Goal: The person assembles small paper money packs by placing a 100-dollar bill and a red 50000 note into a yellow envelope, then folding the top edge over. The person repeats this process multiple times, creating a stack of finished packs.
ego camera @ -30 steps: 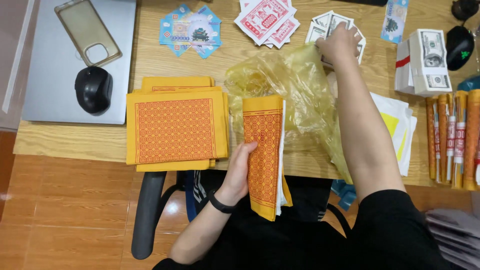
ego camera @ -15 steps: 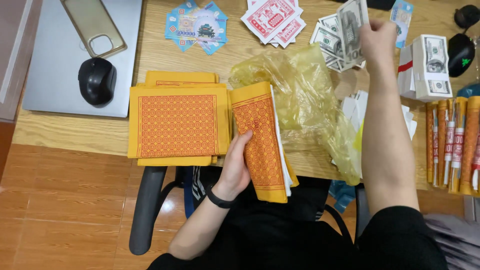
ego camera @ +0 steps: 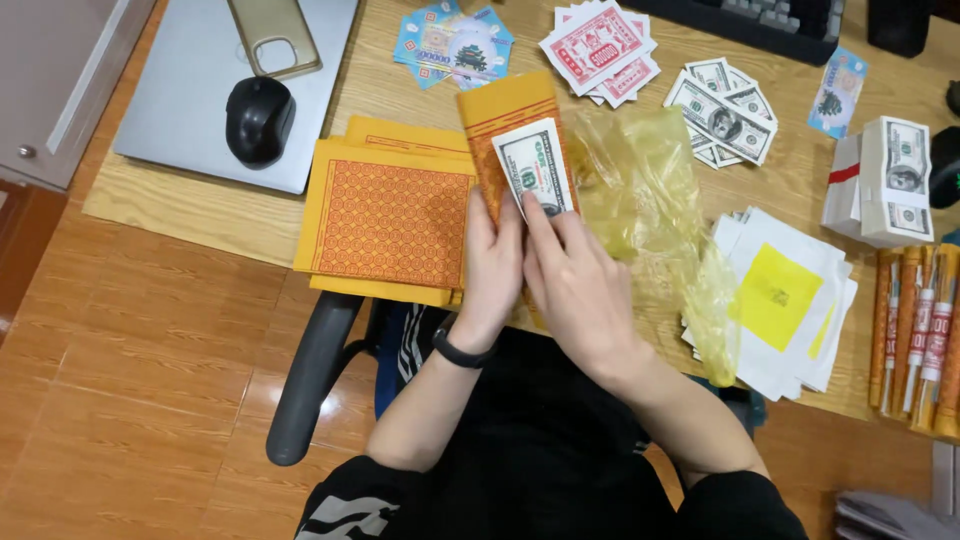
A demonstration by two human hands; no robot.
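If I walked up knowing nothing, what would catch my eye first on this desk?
Probably the two hands at the centre: the left hand and right hand press a green banknote-style sheet onto a folded orange-patterned paper bundle. Left of them lies a bright stack of orange-and-yellow patterned sheets; right of them, a crumpled yellow plastic bag.

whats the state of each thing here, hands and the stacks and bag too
left hand: holding the folded orange paper packet
right hand: pressing a banknote-style sheet onto that packet
orange paper stack: flat on the desk edge
yellow plastic bag: crumpled, lying open
banded note bundle: strapped, on its side
mouse: resting on the closed laptop
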